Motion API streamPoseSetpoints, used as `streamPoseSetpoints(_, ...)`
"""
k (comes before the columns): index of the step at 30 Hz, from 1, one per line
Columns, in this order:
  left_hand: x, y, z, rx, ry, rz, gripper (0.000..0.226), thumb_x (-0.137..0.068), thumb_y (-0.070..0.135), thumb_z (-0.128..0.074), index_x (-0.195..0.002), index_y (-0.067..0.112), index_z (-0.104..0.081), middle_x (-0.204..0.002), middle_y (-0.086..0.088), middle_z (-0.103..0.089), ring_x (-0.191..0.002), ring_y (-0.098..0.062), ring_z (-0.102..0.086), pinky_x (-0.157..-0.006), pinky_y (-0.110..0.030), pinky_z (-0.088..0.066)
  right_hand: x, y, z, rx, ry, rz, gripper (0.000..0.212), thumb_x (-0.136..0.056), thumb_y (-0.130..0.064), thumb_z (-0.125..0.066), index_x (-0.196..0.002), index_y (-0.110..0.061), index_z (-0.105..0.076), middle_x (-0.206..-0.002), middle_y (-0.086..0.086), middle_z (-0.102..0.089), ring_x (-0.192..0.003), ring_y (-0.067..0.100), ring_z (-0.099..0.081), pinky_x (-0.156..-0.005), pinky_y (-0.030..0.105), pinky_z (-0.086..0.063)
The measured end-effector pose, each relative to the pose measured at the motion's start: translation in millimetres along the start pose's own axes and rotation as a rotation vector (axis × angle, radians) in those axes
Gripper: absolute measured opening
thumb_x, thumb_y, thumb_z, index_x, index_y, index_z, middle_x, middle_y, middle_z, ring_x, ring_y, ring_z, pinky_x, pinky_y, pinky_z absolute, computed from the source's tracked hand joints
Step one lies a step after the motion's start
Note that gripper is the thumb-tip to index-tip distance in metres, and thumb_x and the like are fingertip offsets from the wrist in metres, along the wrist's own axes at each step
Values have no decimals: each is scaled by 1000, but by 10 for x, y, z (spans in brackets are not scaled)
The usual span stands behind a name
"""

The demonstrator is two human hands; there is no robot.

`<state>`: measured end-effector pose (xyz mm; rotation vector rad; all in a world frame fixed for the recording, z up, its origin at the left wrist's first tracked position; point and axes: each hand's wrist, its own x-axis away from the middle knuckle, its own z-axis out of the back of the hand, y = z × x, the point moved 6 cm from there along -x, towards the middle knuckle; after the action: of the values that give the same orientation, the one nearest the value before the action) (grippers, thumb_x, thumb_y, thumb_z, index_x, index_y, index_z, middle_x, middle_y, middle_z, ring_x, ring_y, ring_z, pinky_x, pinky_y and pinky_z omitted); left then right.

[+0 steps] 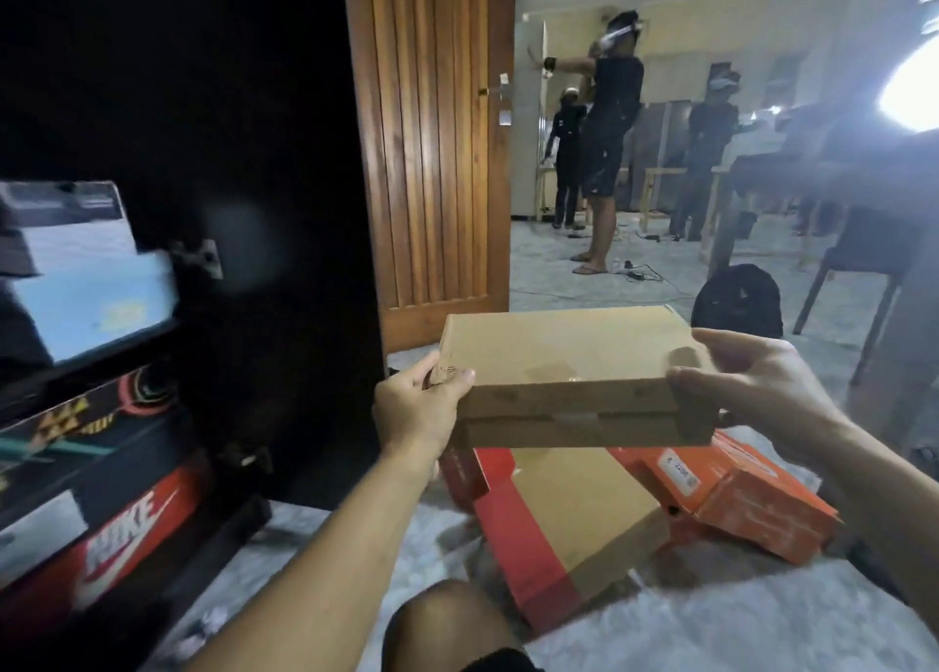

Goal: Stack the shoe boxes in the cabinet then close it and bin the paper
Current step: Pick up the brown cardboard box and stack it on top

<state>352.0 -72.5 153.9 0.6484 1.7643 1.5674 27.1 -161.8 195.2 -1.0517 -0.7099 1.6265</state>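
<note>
I hold a plain brown cardboard shoe box [564, 366] level in the air, above the floor. My left hand [416, 407] grips its left end and my right hand [752, 382] grips its right end. Below it on the floor lie a red box with a brown top [569, 524] and an orange shoe box [747, 493], tilted. To the left stands the dark cabinet [244, 112] with its door open. Inside it are a red Nike box [122, 534], a black patterned box [76, 432] and pale blue boxes [91, 295], stacked. A crumpled piece of paper [211, 626] lies on the floor near the cabinet.
A wooden door [432, 138] stands behind the cabinet door. Beyond it, several people stand in a lit room with tables, chairs [864, 254] and cables on the floor. A black backpack [737, 300] rests on the floor at right. My knee [447, 620] is at the bottom.
</note>
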Motion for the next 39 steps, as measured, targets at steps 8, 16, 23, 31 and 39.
streamPoseSetpoints(8, -141, 593, 1020, -93, 119, -166, 60, -80, 11, -77, -135, 12, -54, -128, 0, -63, -105, -5, -61, -71, -5, -42, 37, -797, -697, -85, -83, 125, 75, -59, -42, -83, -129, -26, -60, -125, -1, -63, -108, 20, -62, -83, 47, -58)
streamPoseSetpoints(16, -313, 960, 1935, -267, 120, -127, 70, -84, 4, -68, -147, 13, -37, -143, 0, -49, -119, -10, -52, -97, -23, -38, 87, -1645, -1428, -111, -166, 260, 83, -65, -25, -83, -140, -23, -48, -117, -7, -61, -103, 19, -60, -87, 45, -55)
streamPoseSetpoints(23, -432, 1214, 2639, -342, 225, -111, 56, -83, 0, -65, -137, 10, -52, -126, 7, -59, -111, -11, -56, -96, -22, -40, 139, -2202, -2034, -108, -267, 305, 78, -72, -28, -80, -141, -15, -47, -119, 0, -57, -101, 21, -58, -86, 42, -57)
streamPoseSetpoints(31, -719, 1577, 3286, -348, 363, -122, 60, -84, 3, -69, -139, 13, -49, -141, -1, -52, -129, -16, -47, -111, -30, -31, 126, -2866, -2481, -117, -336, 437, 68, -76, -35, -76, -138, -20, -51, -124, 2, -58, -103, 17, -56, -89, 37, -54)
streamPoseSetpoints(39, -1115, 2026, 3603, -346, 428, -138, 50, -85, 11, -70, -132, 23, -58, -125, -1, -62, -114, -22, -56, -92, -35, -48, -118, -3506, -2696, -145, -353, 479, 67, -76, -39, -74, -137, -20, -52, -129, 4, -57, -105, 20, -59, -88, 38, -54)
